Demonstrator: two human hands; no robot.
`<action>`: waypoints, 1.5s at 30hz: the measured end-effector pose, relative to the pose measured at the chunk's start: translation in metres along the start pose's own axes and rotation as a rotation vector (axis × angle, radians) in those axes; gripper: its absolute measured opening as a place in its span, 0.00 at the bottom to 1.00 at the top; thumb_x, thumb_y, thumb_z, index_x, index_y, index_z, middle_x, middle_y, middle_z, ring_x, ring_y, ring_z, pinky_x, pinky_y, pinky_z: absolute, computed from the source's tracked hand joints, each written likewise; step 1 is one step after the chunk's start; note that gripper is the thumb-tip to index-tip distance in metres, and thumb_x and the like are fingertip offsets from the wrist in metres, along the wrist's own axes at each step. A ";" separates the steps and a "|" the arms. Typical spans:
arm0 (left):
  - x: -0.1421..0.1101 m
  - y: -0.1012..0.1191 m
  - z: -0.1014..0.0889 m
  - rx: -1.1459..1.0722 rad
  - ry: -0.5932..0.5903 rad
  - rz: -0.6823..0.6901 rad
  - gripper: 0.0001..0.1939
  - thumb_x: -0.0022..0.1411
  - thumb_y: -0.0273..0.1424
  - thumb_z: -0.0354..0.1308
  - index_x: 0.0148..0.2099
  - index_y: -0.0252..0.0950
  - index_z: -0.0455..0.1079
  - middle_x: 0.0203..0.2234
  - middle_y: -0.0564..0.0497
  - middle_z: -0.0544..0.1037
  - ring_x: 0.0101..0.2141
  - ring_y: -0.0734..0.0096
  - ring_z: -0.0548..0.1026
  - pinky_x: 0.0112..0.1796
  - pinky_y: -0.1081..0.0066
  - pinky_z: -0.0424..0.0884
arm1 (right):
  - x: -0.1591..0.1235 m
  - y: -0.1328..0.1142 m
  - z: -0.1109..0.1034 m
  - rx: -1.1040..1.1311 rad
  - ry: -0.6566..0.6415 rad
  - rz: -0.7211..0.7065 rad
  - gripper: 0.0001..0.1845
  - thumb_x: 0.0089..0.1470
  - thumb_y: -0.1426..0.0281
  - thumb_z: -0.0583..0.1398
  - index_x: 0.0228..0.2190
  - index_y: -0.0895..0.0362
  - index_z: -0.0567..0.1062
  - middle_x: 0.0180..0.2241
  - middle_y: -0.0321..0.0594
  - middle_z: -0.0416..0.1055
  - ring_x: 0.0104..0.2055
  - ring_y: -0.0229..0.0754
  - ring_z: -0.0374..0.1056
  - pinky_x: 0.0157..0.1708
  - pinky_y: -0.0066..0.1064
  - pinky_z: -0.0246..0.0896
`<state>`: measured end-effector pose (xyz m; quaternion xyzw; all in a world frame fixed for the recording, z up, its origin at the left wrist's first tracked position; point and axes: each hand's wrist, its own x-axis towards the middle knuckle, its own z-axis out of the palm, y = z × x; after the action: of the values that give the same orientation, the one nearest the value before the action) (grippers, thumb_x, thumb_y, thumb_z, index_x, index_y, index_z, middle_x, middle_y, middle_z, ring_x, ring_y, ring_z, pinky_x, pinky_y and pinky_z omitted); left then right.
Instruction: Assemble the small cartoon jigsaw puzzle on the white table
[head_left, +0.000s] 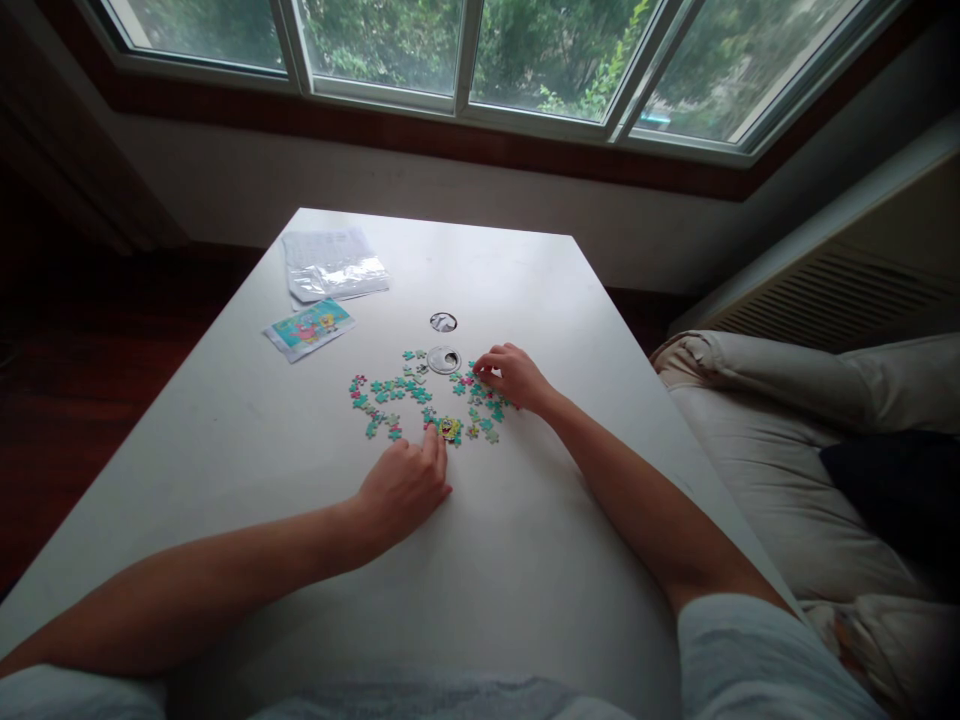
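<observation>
Small jigsaw puzzle pieces (401,388), mostly turquoise with some pink, lie loosely spread on the white table (300,480). A joined yellow cartoon-face section (449,429) sits at the near side of the spread. My left hand (405,482) rests palm down, its stretched fingertips touching the left edge of that yellow section. At the right-hand pieces (487,400) is my right hand (514,375), with thumb and index finger drawn together on a puzzle piece (473,367), largely covered by the fingertips.
A picture card (311,328) with the cartoon design lies at the left, below a clear plastic bag (337,265). Beyond the pieces are two round inserts (443,322) in the tabletop. A beige sofa (735,440) stands along the right side; a window (382,45) is ahead.
</observation>
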<state>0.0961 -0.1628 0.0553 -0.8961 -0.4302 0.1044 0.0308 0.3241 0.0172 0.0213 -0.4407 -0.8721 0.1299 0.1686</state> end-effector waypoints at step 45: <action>0.002 0.003 -0.003 0.016 -0.015 0.006 0.34 0.73 0.40 0.52 0.68 0.16 0.60 0.62 0.17 0.64 0.44 0.51 0.80 0.40 0.59 0.73 | -0.008 -0.035 0.009 -0.199 0.065 0.122 0.10 0.63 0.64 0.62 0.43 0.51 0.82 0.41 0.44 0.75 0.46 0.49 0.63 0.47 0.38 0.53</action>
<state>0.0997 -0.1631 0.0576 -0.8962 -0.4271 0.1147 0.0342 0.2992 -0.0101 0.0248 -0.5114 -0.8463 0.0382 0.1438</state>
